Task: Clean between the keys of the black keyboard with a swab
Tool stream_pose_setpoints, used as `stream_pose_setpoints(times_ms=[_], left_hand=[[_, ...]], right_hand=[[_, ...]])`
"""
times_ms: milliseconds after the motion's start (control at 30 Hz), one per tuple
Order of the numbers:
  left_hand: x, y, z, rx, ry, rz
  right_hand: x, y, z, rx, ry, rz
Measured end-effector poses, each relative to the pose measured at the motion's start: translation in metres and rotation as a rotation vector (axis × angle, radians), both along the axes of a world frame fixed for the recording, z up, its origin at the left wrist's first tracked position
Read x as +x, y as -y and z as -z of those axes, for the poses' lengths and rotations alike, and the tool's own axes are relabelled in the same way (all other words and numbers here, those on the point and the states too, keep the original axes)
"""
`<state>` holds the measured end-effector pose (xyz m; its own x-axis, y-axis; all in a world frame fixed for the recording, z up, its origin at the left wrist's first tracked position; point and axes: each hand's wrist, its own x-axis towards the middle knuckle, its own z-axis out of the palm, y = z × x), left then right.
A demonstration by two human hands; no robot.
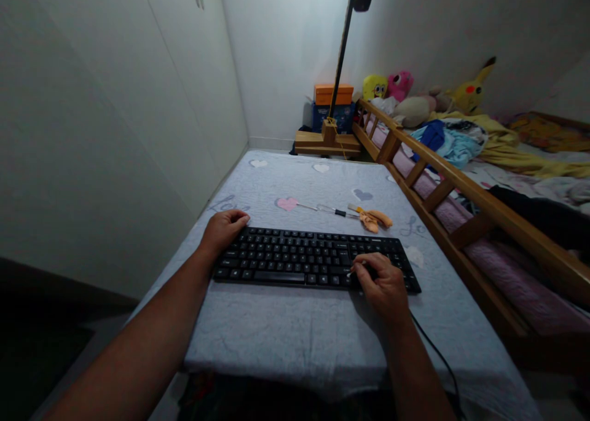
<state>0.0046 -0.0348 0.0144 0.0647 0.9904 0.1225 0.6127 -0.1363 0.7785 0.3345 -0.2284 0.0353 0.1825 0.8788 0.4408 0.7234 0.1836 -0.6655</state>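
A black keyboard (281, 258) lies flat across the cloth-covered table. At its far left corner is my left hand (225, 232), closed, with its fingers curled against the keyboard's edge. My right hand (381, 284) is over the right part of the keyboard, thumb and fingers pinched on a thin cotton swab (349, 274). The swab's white tip points down at the keys near the arrow cluster; whether it touches them I cannot tell. Beyond the keyboard lie a screwdriver (340, 212) with a dark handle and a crumpled orange cloth (369, 221) beside a yellow-ended tool (354, 208).
A light blue cloth with hearts covers the table (295, 329). The keyboard's cable (436, 347) runs off the near right. A wooden bed rail (465, 187) borders the right side; a white cabinet (138, 114) stands left. A wooden lamp base (328, 139) stands behind.
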Motion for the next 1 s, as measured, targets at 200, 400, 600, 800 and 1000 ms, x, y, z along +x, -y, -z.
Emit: stream_pose_setpoints(times_ms=[200, 400, 600, 800, 1000], left_hand=[[0.001, 0.001, -0.003, 0.002, -0.003, 0.020], [0.001, -0.001, 0.001, 0.005, 0.020, 0.023], [0.001, 0.000, 0.001, 0.008, 0.010, 0.025], [0.000, -0.001, 0.003, 0.014, 0.003, 0.032], [0.001, 0.000, 0.001, 0.004, 0.002, 0.030]], right_hand=[[-0.001, -0.001, 0.001, -0.006, 0.035, 0.015], [-0.007, -0.005, -0.002, -0.020, 0.042, -0.053], [-0.014, -0.014, -0.010, -0.079, 0.091, -0.128], [-0.020, -0.027, -0.025, -0.152, 0.181, -0.232], [-0.021, -0.031, -0.023, -0.172, 0.157, -0.257]])
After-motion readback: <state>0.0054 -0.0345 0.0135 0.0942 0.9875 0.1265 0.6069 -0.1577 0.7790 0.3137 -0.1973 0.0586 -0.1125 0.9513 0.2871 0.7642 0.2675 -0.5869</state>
